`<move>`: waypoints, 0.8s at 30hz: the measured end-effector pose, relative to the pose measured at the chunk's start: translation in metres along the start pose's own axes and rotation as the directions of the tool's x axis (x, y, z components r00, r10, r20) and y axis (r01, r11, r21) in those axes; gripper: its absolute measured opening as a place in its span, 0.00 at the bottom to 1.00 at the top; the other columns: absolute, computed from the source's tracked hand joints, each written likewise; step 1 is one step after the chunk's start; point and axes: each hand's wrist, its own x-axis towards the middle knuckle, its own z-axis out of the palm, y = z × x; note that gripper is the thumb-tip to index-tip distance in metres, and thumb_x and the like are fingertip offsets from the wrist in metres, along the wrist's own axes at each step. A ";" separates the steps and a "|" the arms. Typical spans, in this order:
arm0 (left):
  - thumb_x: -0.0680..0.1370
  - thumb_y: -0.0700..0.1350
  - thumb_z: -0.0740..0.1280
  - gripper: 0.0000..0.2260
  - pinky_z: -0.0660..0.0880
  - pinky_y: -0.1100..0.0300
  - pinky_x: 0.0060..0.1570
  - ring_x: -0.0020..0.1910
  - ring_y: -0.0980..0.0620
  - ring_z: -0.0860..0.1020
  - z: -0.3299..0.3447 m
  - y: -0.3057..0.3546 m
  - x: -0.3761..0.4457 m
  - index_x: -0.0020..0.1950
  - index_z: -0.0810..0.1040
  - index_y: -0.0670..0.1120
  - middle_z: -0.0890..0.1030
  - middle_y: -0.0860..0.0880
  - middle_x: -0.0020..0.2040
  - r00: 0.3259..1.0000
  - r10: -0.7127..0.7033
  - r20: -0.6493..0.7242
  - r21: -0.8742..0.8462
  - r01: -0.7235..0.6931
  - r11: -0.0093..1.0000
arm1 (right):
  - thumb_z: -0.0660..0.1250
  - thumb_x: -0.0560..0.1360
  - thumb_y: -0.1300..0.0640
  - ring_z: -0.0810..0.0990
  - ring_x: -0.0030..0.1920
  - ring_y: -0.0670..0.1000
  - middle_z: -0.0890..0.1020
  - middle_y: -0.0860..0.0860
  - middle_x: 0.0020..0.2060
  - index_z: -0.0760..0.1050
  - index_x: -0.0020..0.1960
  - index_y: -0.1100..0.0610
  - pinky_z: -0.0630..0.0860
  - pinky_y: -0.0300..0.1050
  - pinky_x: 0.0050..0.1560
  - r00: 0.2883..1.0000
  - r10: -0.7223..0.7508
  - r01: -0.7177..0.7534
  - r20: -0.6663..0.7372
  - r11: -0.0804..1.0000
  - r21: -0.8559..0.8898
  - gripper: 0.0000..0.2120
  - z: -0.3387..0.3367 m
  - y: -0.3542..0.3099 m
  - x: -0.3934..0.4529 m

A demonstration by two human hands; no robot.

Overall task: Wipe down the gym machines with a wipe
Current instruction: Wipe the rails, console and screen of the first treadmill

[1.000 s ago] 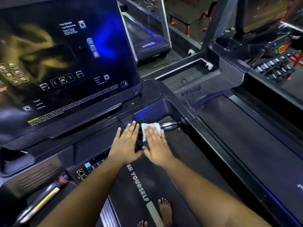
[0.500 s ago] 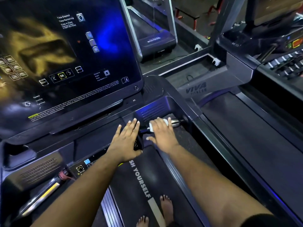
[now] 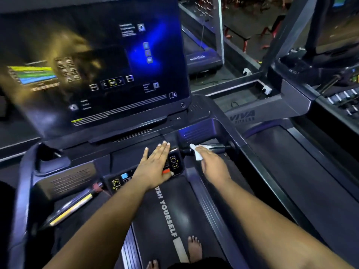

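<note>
While the right hand (image 3: pixel 212 165) pinched the small white crumpled wipe (image 3: pixel 196 153) against the chrome handlebar grip (image 3: pixel 215 146), the left hand (image 3: pixel 155 166) lay flat, fingers straight, on the black treadmill console (image 3: pixel 120 160). Best approach, prob.: wrap wipe round the bar & slide full length w/ steady pressure.

Dim, blue screen glow, motion-blurred
</note>
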 end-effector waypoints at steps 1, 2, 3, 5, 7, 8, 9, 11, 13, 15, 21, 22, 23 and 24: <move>0.80 0.61 0.64 0.46 0.36 0.43 0.79 0.82 0.53 0.39 0.000 -0.010 -0.012 0.82 0.34 0.49 0.36 0.51 0.83 1.000 -0.018 -0.020 0.004 0.018 1.000 | 0.58 0.75 0.67 0.74 0.70 0.52 0.77 0.52 0.70 0.74 0.72 0.57 0.66 0.39 0.72 0.999 -0.023 0.026 -0.039 0.997 0.074 0.26 0.003 -0.023 -0.003; 0.80 0.62 0.64 0.46 0.36 0.43 0.79 0.82 0.53 0.39 -0.001 -0.022 -0.027 0.82 0.34 0.50 0.37 0.51 0.83 0.999 -0.039 -0.036 0.003 0.039 0.999 | 0.60 0.74 0.69 0.75 0.69 0.52 0.78 0.54 0.68 0.75 0.71 0.57 0.63 0.33 0.71 0.996 -0.035 0.046 -0.079 0.988 0.148 0.27 0.006 -0.048 -0.004; 0.80 0.62 0.64 0.46 0.37 0.42 0.79 0.82 0.53 0.39 -0.002 -0.032 -0.041 0.83 0.34 0.50 0.37 0.51 0.83 0.997 -0.058 -0.045 -0.006 0.058 0.998 | 0.61 0.73 0.72 0.75 0.68 0.50 0.79 0.55 0.67 0.75 0.71 0.58 0.61 0.29 0.70 0.994 -0.034 0.056 -0.108 0.975 0.216 0.27 0.008 -0.071 -0.003; 0.79 0.63 0.64 0.46 0.37 0.43 0.78 0.82 0.53 0.40 -0.002 -0.055 -0.073 0.83 0.36 0.50 0.38 0.51 0.83 0.990 -0.111 -0.083 -0.033 0.109 0.994 | 0.62 0.72 0.74 0.76 0.65 0.51 0.80 0.56 0.65 0.76 0.70 0.59 0.59 0.24 0.69 0.988 -0.061 0.100 -0.145 0.954 0.282 0.28 0.016 -0.119 0.002; 0.79 0.63 0.65 0.46 0.38 0.42 0.78 0.82 0.52 0.41 -0.001 -0.082 -0.111 0.83 0.38 0.49 0.40 0.50 0.84 0.974 -0.190 -0.121 -0.070 0.182 0.981 | 0.62 0.73 0.73 0.75 0.68 0.52 0.79 0.57 0.66 0.74 0.71 0.60 0.57 0.24 0.70 0.981 -0.158 0.184 -0.114 0.947 0.264 0.27 0.035 -0.169 0.006; 0.79 0.62 0.65 0.45 0.38 0.41 0.78 0.82 0.52 0.42 0.001 -0.093 -0.127 0.83 0.39 0.49 0.41 0.50 0.84 0.965 -0.225 -0.132 -0.088 0.215 0.973 | 0.61 0.73 0.72 0.73 0.69 0.52 0.78 0.57 0.67 0.74 0.72 0.60 0.56 0.26 0.71 0.974 -0.212 0.224 -0.075 0.944 0.243 0.28 0.043 -0.187 0.007; 0.79 0.62 0.65 0.45 0.39 0.40 0.78 0.83 0.52 0.42 0.006 -0.107 -0.148 0.83 0.40 0.49 0.41 0.50 0.84 0.952 -0.270 -0.142 -0.097 0.258 0.961 | 0.60 0.74 0.70 0.72 0.71 0.52 0.77 0.56 0.69 0.73 0.73 0.59 0.57 0.30 0.73 0.961 -0.277 0.275 -0.024 0.937 0.215 0.28 0.058 -0.209 0.005; 0.79 0.63 0.64 0.44 0.40 0.37 0.78 0.83 0.51 0.42 0.020 -0.135 -0.187 0.84 0.41 0.48 0.41 0.49 0.84 0.919 -0.366 -0.150 -0.107 0.352 0.930 | 0.56 0.75 0.66 0.71 0.73 0.54 0.75 0.56 0.71 0.72 0.73 0.59 0.61 0.41 0.76 0.914 -0.393 0.376 0.098 0.913 0.157 0.27 0.090 -0.243 -0.001; 0.79 0.64 0.63 0.44 0.40 0.34 0.76 0.83 0.50 0.41 0.034 -0.158 -0.220 0.84 0.41 0.48 0.40 0.49 0.84 0.883 -0.447 -0.145 -0.104 0.436 0.894 | 0.54 0.75 0.64 0.70 0.74 0.56 0.73 0.57 0.72 0.71 0.75 0.59 0.62 0.49 0.77 0.836 -0.502 0.502 0.221 0.863 0.063 0.28 0.122 -0.266 -0.004; 0.80 0.65 0.62 0.44 0.38 0.33 0.75 0.82 0.51 0.39 0.047 -0.177 -0.247 0.84 0.40 0.48 0.39 0.49 0.84 0.851 -0.510 -0.123 -0.077 0.504 0.860 | 0.57 0.76 0.65 0.67 0.76 0.58 0.70 0.58 0.74 0.67 0.77 0.59 0.60 0.54 0.78 0.711 -0.578 0.657 0.400 0.749 -0.085 0.28 0.154 -0.283 -0.008; 0.79 0.64 0.64 0.45 0.35 0.27 0.72 0.82 0.52 0.40 0.074 -0.209 -0.301 0.84 0.43 0.46 0.41 0.49 0.84 0.807 -0.577 -0.126 0.007 0.583 0.813 | 0.62 0.77 0.56 0.56 0.80 0.58 0.59 0.56 0.80 0.52 0.81 0.60 0.53 0.62 0.77 0.630 -0.463 0.763 0.623 0.515 -0.389 0.36 0.208 -0.311 -0.034; 0.79 0.64 0.62 0.44 0.34 0.28 0.71 0.82 0.52 0.38 0.077 -0.212 -0.307 0.84 0.41 0.46 0.39 0.49 0.84 0.811 -0.576 -0.103 0.028 0.581 0.813 | 0.66 0.76 0.52 0.58 0.80 0.58 0.60 0.56 0.80 0.53 0.81 0.60 0.54 0.64 0.77 0.617 -0.468 0.780 0.633 0.471 -0.412 0.39 0.216 -0.318 -0.037; 0.80 0.64 0.62 0.44 0.34 0.29 0.72 0.81 0.53 0.36 0.080 -0.213 -0.311 0.84 0.39 0.46 0.38 0.50 0.83 0.816 -0.570 -0.095 0.044 0.575 0.817 | 0.67 0.75 0.48 0.59 0.79 0.58 0.60 0.56 0.80 0.52 0.81 0.60 0.55 0.64 0.76 0.596 -0.472 0.799 0.650 0.430 -0.421 0.41 0.222 -0.325 -0.038; 0.80 0.63 0.61 0.44 0.34 0.30 0.73 0.80 0.53 0.34 0.082 -0.215 -0.313 0.84 0.39 0.47 0.38 0.50 0.83 0.821 -0.562 -0.101 0.043 0.568 0.822 | 0.67 0.76 0.46 0.59 0.79 0.57 0.60 0.55 0.80 0.52 0.82 0.60 0.56 0.64 0.76 0.567 -0.486 0.822 0.665 0.383 -0.421 0.42 0.227 -0.335 -0.038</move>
